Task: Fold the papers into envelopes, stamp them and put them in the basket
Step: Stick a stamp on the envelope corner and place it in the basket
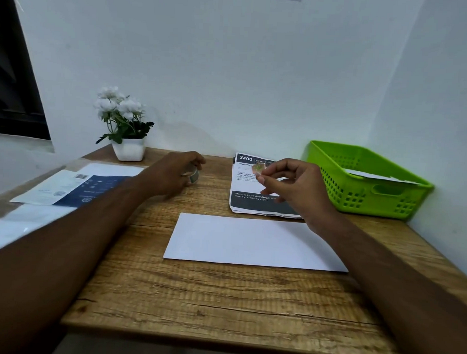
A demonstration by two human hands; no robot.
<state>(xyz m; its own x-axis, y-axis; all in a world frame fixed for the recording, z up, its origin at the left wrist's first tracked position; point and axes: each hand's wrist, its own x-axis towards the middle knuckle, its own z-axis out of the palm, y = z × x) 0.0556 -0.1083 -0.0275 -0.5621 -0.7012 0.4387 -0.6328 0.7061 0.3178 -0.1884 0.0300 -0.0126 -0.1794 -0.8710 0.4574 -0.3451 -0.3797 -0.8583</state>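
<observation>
Stamp in hand, white folded paper envelope [251, 241] lying flat mid-way across the wooden table [208, 296].
The right hand [293, 190] pinches a small greenish sticker stamp [259, 167] between thumb and forefinger above a stack of printed sheets [244, 201]. The left hand [171, 174] curls round a small roll [193, 175]. The green plastic basket [341, 192] sits at the right.

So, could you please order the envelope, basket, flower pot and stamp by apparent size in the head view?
The envelope and the basket look alike; the envelope is nearer, so unranked.
The flower pot.
The stamp.
</observation>
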